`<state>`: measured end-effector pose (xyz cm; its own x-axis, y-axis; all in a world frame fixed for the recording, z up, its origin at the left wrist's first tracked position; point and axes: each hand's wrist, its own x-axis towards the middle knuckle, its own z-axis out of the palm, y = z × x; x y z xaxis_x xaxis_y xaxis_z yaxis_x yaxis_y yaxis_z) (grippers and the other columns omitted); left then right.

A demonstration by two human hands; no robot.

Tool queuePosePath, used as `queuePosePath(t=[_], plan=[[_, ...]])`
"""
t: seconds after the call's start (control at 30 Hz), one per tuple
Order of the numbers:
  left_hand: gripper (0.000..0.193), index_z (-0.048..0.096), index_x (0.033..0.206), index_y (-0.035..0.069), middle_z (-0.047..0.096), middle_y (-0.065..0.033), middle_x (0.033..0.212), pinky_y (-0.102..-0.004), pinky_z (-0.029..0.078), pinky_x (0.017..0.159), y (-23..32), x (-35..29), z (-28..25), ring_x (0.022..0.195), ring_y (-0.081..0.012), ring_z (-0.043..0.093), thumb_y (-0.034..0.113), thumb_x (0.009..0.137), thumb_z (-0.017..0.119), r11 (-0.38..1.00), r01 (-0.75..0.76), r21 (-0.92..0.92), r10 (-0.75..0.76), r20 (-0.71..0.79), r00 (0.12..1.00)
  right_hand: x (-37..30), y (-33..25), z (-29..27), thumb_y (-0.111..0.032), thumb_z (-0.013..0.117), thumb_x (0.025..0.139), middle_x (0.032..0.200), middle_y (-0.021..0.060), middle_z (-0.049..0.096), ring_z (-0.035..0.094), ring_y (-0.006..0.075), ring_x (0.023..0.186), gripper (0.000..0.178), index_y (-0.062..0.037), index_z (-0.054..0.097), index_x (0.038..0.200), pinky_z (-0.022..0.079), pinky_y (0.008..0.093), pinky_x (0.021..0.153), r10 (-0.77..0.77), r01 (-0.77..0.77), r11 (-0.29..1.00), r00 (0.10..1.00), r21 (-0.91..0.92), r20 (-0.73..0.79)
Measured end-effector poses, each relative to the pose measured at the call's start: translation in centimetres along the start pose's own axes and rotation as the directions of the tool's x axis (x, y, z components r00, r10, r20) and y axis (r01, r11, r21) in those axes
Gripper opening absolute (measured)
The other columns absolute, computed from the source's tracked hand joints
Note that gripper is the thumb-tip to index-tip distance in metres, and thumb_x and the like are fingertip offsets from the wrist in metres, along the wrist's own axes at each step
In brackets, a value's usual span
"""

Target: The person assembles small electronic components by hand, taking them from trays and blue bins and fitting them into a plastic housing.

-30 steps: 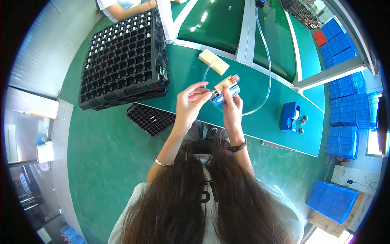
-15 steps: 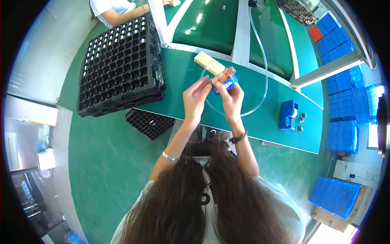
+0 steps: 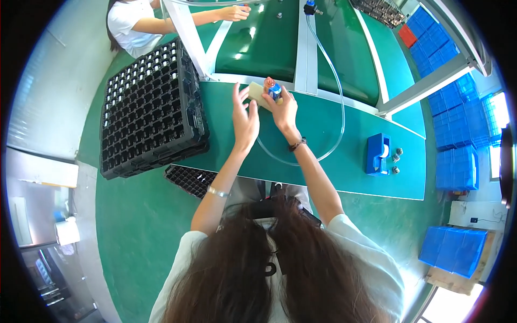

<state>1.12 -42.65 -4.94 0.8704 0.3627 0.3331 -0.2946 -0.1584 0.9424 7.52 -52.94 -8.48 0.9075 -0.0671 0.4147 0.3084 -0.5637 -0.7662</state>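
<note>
Workroom with green floor; blue crates point(image 3: 455, 167) stacked along the right side. Green table point(image 3: 358, 151), its rear edge bordered by a white frame point(image 3: 307, 70), a green belt point(image 3: 258, 62) beyond. At the table's left end: stack of black compartmented trays point(image 3: 145, 116), white pieces in the far rows. Below the front edge, toward the left corner: one further black tray point(image 3: 188, 180). Near the right edge: blue tape dispenser point(image 3: 373, 156), three small metal fittings point(image 3: 396, 158) just beside it. Mid-table: clear tube point(image 3: 342, 116), curved. Near the rear edge, left of centre: pale yellow block point(image 3: 256, 92).

Right hand point(image 3: 283, 110): fingers closed on a blue-and-copper piece point(image 3: 273, 89), held at the block; contact between the two cannot be told. Left hand point(image 3: 246, 119): open, fingers spread, beside the block's left end. Upper left: a co-worker's hand point(image 3: 234, 13) over the belt.
</note>
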Motion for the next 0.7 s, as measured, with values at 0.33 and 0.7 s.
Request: queuePosePath(t=[0.33, 0.7], plan=[[0.045, 0.032, 0.132, 0.003, 0.050, -0.0127, 0.118, -0.0303, 0.035, 0.096, 5.8, -9.8, -6.2, 0.108, -0.0176, 0.049, 0.000, 0.089, 0.045, 0.992, 0.119, -0.048, -0.119, -0.003, 0.993, 0.7, -0.3, 1.2, -0.030, 0.073, 0.071, 0.078, 0.0161, 0.060, 0.055, 0.0315, 0.075, 0.038, -0.0005, 0.060, 0.091, 0.045, 0.0391, 0.068, -0.042, 0.041, 0.999, 0.998, -0.022, -0.047], [0.046, 0.033, 0.130, 0.003, 0.051, -0.0127, 0.116, -0.0287, 0.037, 0.090, 7.9, -13.1, -10.0, 0.103, -0.0181, 0.050, -0.002, 0.086, 0.045, 0.981, 0.182, -0.063, -0.189, -0.151, 0.970, 0.4, -1.4, 1.8, -0.034, 0.072, 0.071, 0.076, 0.0158, 0.059, 0.056, 0.0291, 0.074, 0.040, -0.0005, 0.062, 0.089, 0.046, 0.0385, 0.066, 0.042, -0.049, 0.995, 0.996, -0.089, -0.072]])
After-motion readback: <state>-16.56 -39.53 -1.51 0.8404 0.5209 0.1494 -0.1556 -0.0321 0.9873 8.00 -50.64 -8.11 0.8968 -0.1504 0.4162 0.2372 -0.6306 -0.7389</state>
